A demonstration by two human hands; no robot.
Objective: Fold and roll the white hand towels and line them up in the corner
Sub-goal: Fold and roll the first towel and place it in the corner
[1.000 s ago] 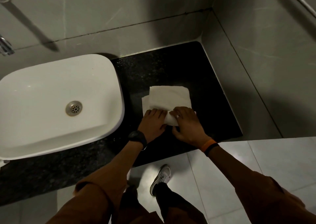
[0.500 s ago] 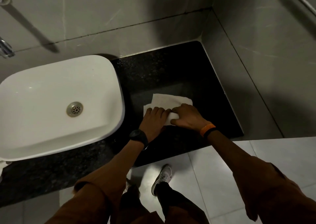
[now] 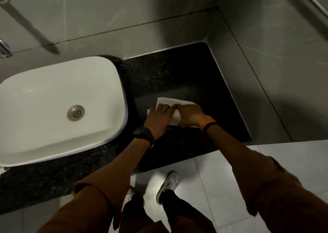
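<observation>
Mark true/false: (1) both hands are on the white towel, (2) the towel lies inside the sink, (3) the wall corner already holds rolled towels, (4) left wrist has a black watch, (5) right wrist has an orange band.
1. Both hands on the towel: true. The left hand and right hand press on the white towel.
2. Towel in the sink: false. It lies on the black counter, right of the sink.
3. Corner holds rolled towels: false. None are visible there.
4. Black watch on left wrist: true.
5. Orange band on right wrist: true.
</observation>
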